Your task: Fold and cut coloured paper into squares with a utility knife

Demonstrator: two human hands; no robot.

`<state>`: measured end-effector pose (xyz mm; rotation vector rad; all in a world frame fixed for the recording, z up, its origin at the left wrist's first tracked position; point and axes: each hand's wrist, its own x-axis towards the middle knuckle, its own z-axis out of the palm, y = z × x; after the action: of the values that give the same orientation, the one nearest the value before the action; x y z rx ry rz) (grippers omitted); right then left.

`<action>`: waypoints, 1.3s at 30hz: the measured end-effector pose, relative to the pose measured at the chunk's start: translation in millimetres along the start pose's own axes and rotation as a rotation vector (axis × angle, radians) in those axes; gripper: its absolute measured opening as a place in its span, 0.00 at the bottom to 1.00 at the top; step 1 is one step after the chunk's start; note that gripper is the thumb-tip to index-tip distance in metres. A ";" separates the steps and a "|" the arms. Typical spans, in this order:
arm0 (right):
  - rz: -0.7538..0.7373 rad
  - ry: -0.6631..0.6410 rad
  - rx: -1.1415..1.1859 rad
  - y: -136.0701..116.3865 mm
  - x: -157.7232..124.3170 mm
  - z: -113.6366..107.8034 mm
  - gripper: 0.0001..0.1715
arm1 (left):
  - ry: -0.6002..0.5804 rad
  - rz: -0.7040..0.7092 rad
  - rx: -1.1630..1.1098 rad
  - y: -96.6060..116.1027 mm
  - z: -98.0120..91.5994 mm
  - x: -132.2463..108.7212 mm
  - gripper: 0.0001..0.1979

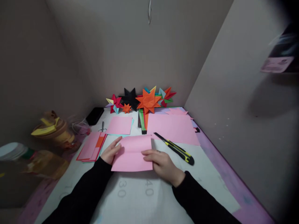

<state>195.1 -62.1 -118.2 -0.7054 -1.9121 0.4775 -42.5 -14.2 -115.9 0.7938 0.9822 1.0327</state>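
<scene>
Between my hands is a pink sheet of paper (134, 161) with a crease running across its middle. My left hand (112, 151) grips its left edge, fingers along the upper left side. At the right edge, my right hand (161, 163) pinches the sheet near the crease, the thumb hidden behind it. A black and yellow utility knife (178, 149) lies just beyond my right hand, blade showing. Past the sheet are a pink paper square (119, 125) and a larger pink sheet (173, 127). Left of my left hand sits a stack of pink and red papers (90, 146).
Folded paper stars, including a large orange one (149, 100) and a black one (130, 97), lean on the back wall. Small scissors (102, 127) and a black phone (94, 115) lie at the left. A lidded cup (54, 130) and a jar (16, 152) stand farther left.
</scene>
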 end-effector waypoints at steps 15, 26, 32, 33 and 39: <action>0.643 0.301 0.373 25.0 -1.6 22.3 0.02 | 0.036 0.383 0.265 -1.2 -12.6 -8.4 0.17; 0.720 0.402 0.391 21.2 0.3 23.7 0.05 | 0.278 0.439 0.499 -4.7 3.1 -7.0 0.08; 0.659 0.472 0.473 25.9 -4.4 26.7 0.04 | 0.253 0.487 0.427 -4.2 7.2 -9.7 0.01; 0.651 0.483 0.500 26.6 -4.9 27.2 0.04 | 0.251 0.493 0.432 -4.1 7.0 -9.9 0.01; 0.661 0.524 0.483 21.3 -4.8 30.6 0.09 | 0.286 0.460 0.451 -7.4 10.1 -13.6 0.10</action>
<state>174.5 -49.8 -147.3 -1.0077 -0.9890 1.0094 -33.4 -30.2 -115.1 1.3109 1.3394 1.3654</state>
